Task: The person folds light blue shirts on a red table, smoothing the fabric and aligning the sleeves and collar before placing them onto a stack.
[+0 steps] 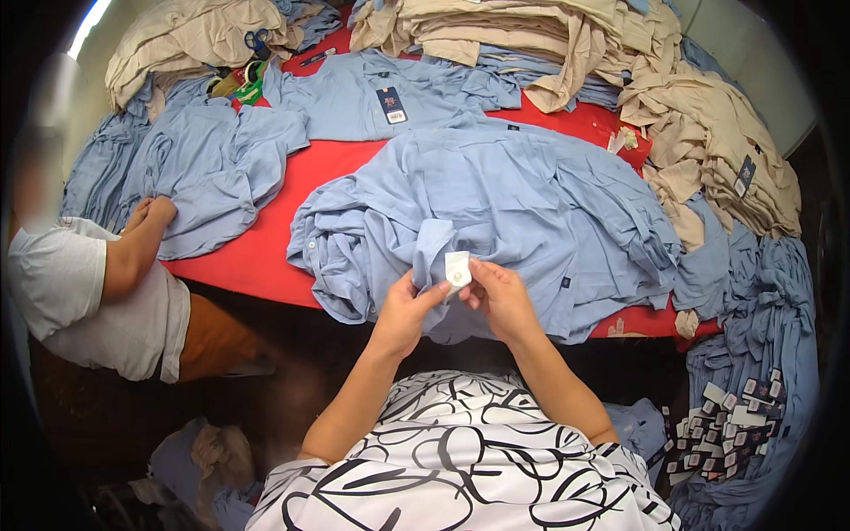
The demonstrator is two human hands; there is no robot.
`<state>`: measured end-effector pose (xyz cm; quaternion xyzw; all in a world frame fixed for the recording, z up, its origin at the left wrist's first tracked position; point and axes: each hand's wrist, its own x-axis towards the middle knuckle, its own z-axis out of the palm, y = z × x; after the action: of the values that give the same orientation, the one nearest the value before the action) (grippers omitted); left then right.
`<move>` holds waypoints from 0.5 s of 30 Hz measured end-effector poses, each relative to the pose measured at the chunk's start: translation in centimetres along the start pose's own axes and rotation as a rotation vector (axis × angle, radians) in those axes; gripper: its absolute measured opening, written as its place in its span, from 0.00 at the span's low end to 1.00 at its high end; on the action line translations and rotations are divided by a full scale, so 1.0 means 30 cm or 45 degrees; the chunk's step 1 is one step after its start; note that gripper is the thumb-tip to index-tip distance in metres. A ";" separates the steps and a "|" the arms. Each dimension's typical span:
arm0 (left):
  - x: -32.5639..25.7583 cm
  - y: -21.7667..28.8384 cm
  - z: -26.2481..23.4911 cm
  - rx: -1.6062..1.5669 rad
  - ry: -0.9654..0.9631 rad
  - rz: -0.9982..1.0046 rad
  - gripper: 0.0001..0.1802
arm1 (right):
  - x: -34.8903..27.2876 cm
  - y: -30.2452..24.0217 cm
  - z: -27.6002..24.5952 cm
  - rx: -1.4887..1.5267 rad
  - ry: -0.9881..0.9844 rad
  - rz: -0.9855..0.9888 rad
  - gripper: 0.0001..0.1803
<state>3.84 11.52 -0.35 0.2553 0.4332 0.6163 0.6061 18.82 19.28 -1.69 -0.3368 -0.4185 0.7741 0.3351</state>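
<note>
blue garment [540,203]: rumpled | white piece [457,262]: small, round button-like disc

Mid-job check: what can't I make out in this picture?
All in the head view:
- Back of the white buttoned piece: hidden by its front.
- Print on the dark tag: too small.
- Top of the beige garment stack: cut off by the upper edge.
- Feet of the co-worker: lost in shadow.
</note>
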 end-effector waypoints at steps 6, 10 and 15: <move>0.011 -0.025 -0.015 0.004 0.044 -0.019 0.15 | -0.005 0.016 -0.008 0.084 -0.042 0.041 0.18; -0.009 -0.017 -0.021 0.273 0.168 0.188 0.14 | -0.040 -0.007 -0.021 -0.063 -0.069 0.087 0.16; -0.158 0.141 -0.091 1.600 0.326 0.956 0.13 | -0.190 -0.074 -0.148 -1.524 0.442 -0.592 0.09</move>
<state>-0.04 6.79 2.86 0.6109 0.6548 0.4432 0.0391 26.03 17.54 -0.24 -0.4857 -0.7777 0.2502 0.3110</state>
